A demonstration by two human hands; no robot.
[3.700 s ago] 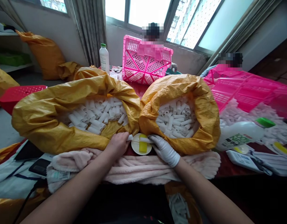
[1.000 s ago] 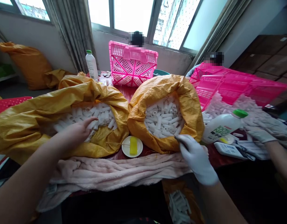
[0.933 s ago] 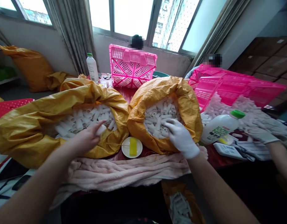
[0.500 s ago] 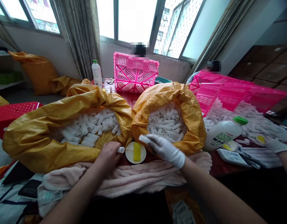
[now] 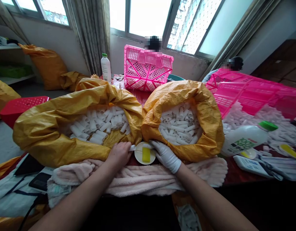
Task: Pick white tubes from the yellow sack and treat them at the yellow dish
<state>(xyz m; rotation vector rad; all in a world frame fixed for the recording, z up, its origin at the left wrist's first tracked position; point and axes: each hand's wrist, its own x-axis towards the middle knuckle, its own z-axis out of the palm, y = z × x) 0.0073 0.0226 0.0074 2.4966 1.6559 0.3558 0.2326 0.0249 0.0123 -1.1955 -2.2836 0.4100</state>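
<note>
Left of the plate (image 5: 138,155), the left hand (image 5: 119,154) has its fingers pinching one tube (image 5: 132,148). Right hand (image 5: 167,156) fingers pinch another tube (image 5: 148,146) over it.

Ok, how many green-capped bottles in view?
2. The upright bottle is behind the left yellow sack; the tilted bottle is right of the right yellow sack. More may be hidden behind the sacks or crates.

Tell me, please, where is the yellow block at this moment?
In the head view, the yellow block lies near the middle, on the small white plate, between the bare left hand and the gloved right hand.
</note>
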